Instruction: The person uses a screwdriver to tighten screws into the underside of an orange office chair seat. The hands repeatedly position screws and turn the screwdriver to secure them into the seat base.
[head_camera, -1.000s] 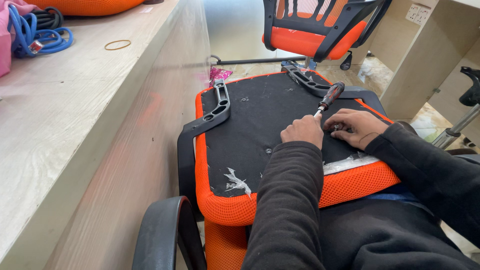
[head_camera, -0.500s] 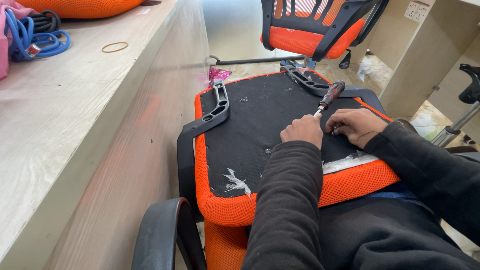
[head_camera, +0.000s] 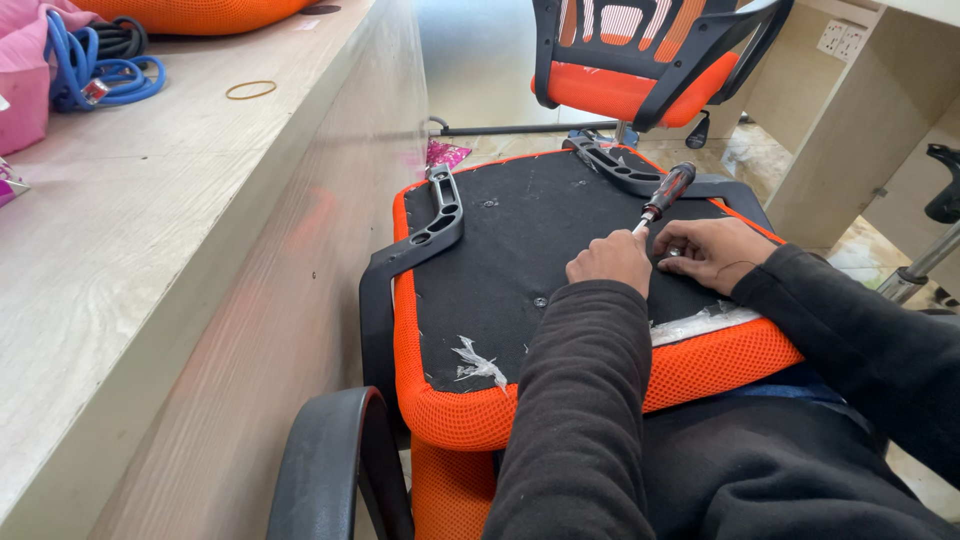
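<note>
On our lap, at the middle of the head view, lies the upturned seat cushion (head_camera: 540, 260), black underside up and orange mesh around its rim. Our left hand (head_camera: 612, 262) is closed around the shaft of the red-and-black screwdriver (head_camera: 668, 192), whose handle tilts away toward one o'clock. Our right hand (head_camera: 712, 252) rests at three o'clock of the left, fingers curled on the black fabric beside the tip; whether it pinches a screw we cannot tell. Against the pictures of a second ago, nothing has shifted: hands, tool and seat sit as before, so the work at this one spot looks unfinished. One black armrest bracket (head_camera: 432, 222) lies at nine o'clock, and the counter (head_camera: 150, 260) runs along our left.
</note>
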